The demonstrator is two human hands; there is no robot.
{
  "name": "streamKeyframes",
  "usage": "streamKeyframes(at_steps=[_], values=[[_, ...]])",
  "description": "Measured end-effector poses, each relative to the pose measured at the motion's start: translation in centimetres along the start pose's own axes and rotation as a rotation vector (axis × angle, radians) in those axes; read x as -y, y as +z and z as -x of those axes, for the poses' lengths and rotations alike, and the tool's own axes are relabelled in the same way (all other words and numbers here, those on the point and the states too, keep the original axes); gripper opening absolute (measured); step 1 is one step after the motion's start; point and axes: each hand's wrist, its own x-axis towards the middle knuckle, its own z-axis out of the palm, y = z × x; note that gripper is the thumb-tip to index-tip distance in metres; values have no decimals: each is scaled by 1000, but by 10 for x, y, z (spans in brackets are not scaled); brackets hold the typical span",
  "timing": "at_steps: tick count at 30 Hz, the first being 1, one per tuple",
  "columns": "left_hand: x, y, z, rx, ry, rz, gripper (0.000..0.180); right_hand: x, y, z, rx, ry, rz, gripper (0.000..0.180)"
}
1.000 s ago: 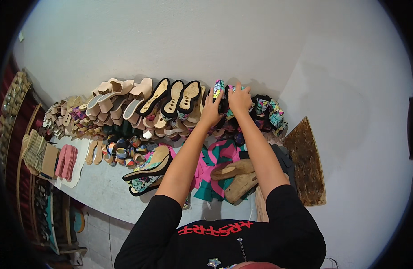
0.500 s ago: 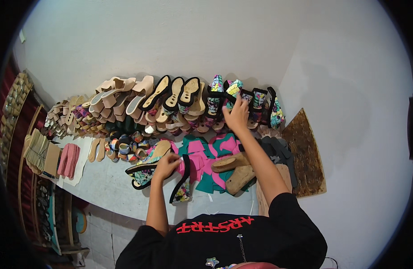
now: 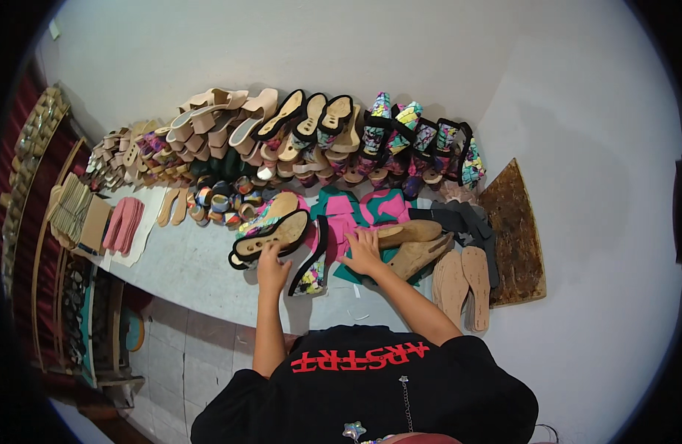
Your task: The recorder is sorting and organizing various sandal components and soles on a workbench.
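Note:
My left hand [image 3: 272,271] is open at the near side of a shoe base with black edging [image 3: 278,235]. Its fingers touch the tan sole, which has small holes in it. This base leans on other patterned shoe bases behind and beside it. Just to the right a tilted wedge heel [image 3: 310,275], multicoloured with a black rim, stands on the table. My right hand [image 3: 365,255], open with fingers spread, rests over pink and green material pieces [image 3: 345,211]. Two wooden shoe lasts [image 3: 419,255] lie right beside it.
Rows of stacked shoes and heels [image 3: 319,140] line the wall. Tan insoles [image 3: 459,285] and dark grey pieces [image 3: 470,229] lie at the right, near a stained brown board [image 3: 515,237]. Pink insoles [image 3: 124,226] and a shelf rack [image 3: 71,296] are at the left.
My right hand has come back from the far row of patterned heels to the material pieces. My left hand's fingers have spread. The black-edged base now shows its tan sole upward.

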Motion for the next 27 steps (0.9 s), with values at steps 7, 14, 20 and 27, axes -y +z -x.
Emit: streamKeyframes(at_steps=[7, 14, 20, 27], values=[[0, -36, -21, -214, -94, -641, 71, -12, 9, 11, 92, -98, 293, 68], [38, -46, -48, -184, -169, -743, 77, -10, 4, 3, 107, -117, 189, 63], [25, -17, -34, -205, -209, -361, 76, 2, -2, -7, -61, 30, -325, 51], [-47, 59, -26, -32, -308, 633, 63, 42, -27, -8, 74, 114, -948, 74]])
